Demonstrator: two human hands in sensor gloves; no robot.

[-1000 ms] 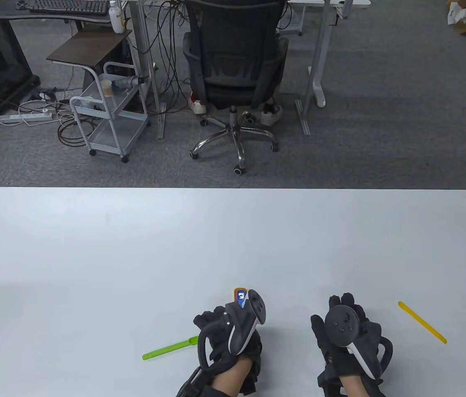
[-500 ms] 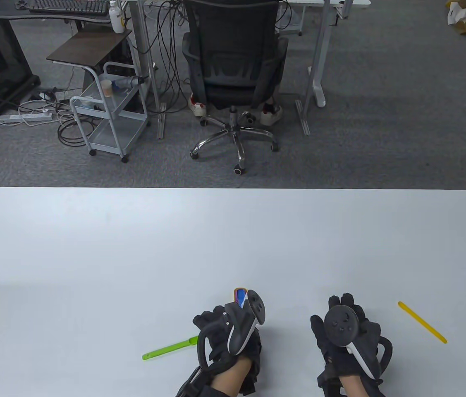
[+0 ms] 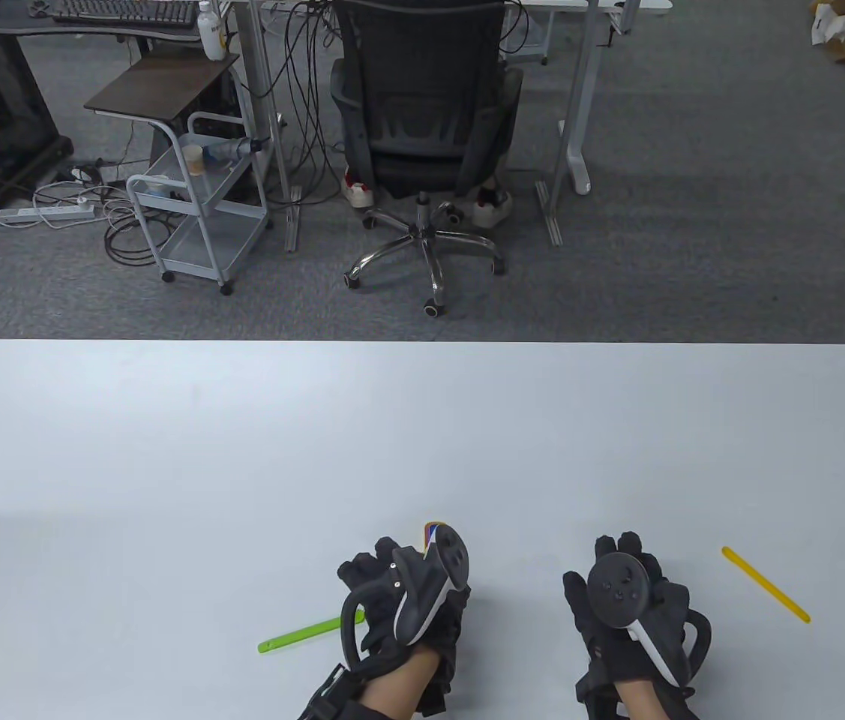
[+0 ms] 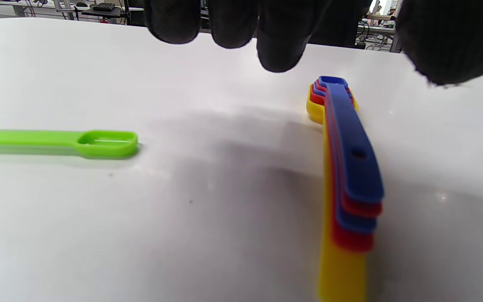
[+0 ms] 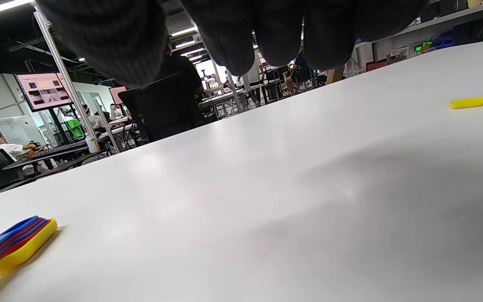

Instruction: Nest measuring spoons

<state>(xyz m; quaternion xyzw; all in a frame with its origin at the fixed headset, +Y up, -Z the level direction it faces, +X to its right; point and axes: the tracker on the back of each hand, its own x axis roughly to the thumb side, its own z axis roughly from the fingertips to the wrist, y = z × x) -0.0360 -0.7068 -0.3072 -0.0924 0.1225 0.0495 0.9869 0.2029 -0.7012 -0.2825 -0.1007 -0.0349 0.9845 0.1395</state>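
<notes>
A nested stack of yellow, red and blue measuring spoons [image 4: 347, 167] lies on the white table [image 3: 242, 450]. In the table view only its bowl end [image 3: 430, 530] peeks out past my left hand [image 3: 392, 581]. In the left wrist view my left fingers [image 4: 281, 46] hang open above the table and touch nothing. A green spoon [image 3: 302, 634] lies flat just left of that hand, bowl toward it [image 4: 107, 144]. A yellow spoon [image 3: 765, 583] lies to the right of my right hand [image 3: 628, 581], which hovers empty over the table, fingers [image 5: 233, 37] loose.
The table's near edge is at my wrists. The stack's handle end shows in the right wrist view [image 5: 13, 247], and so does the yellow spoon [image 5: 478, 100]. An office chair [image 3: 426, 120] and a cart [image 3: 197, 210] stand on the floor beyond the table.
My left hand has shifted a little left and back, toward the green spoon, and covers more of the stack's bowl end. The right hand and the spoons have not moved.
</notes>
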